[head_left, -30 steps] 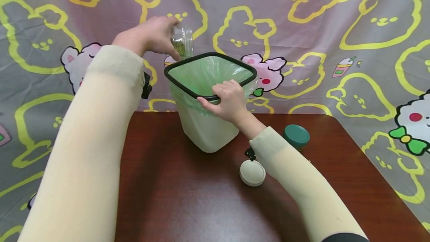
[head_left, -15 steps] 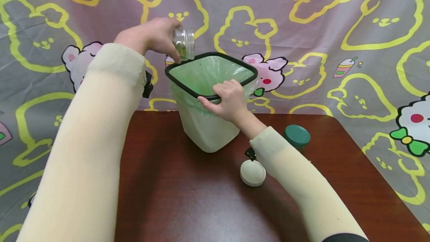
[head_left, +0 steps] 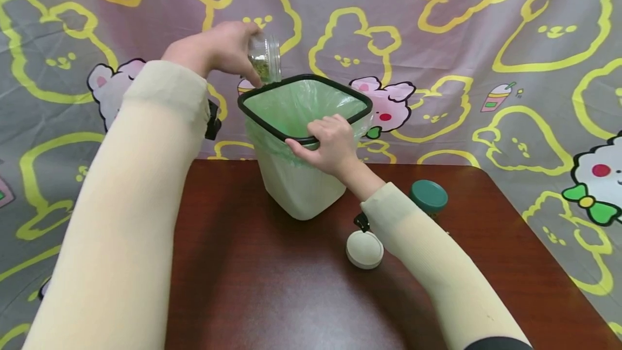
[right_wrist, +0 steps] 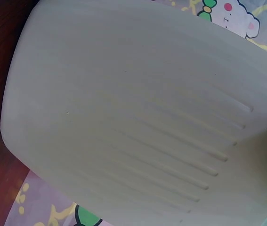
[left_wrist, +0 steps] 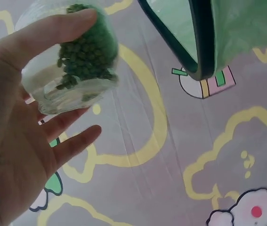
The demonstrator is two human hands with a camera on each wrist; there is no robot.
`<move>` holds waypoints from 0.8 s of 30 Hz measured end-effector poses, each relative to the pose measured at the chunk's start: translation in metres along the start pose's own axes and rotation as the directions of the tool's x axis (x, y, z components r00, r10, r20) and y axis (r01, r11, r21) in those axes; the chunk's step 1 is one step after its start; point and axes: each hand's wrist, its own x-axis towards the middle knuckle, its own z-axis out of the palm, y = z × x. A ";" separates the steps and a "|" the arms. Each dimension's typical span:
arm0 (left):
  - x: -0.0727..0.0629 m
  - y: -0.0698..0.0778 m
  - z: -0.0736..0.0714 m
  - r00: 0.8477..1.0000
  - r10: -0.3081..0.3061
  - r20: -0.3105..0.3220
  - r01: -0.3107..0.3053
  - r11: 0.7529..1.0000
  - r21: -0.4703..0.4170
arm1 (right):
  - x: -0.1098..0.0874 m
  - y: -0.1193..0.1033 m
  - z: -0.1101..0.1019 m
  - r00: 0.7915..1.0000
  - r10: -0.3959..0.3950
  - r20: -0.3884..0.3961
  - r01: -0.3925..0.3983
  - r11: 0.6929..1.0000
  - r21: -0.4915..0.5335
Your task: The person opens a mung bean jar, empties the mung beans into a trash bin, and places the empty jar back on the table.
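My left hand (head_left: 214, 50) holds a clear jar (head_left: 273, 55) tipped on its side, mouth toward the bin, at the rim's back left corner. Small green grains (left_wrist: 87, 54) lie along the jar's lower side in the left wrist view. A white trash bin (head_left: 298, 188) stands on the table, lined with a green plastic bag (head_left: 291, 102) under a black rim frame (head_left: 340, 88). With fingers over the near side of that frame and thumb outside, my right hand (head_left: 332, 143) grips it. The right wrist view is mostly the bin's ribbed wall (right_wrist: 109, 103); the bin's bottom inside is hidden.
A round white lid (head_left: 364, 249) lies on the brown table (head_left: 272, 285) in front of the bin. Partly behind my right sleeve stands a container with a green lid (head_left: 429, 195). A patterned cloth (head_left: 437, 4) hangs close behind the bin and along both sides.
The jar dips slightly toward the rim, then rises again to about its former height, still tipped. My right hand and the bin stay in place.
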 end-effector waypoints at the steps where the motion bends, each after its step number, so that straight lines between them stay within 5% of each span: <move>1: 0.000 0.000 0.000 1.000 -0.001 -0.001 0.001 1.000 0.002 | 0.000 0.000 0.000 1.000 -0.001 -0.002 0.001 1.000 0.001; 24: -0.001 0.004 -0.004 1.000 0.004 0.021 -0.004 1.000 0.009 | 0.000 0.000 -0.002 0.999 0.013 0.034 -0.013 1.000 -0.006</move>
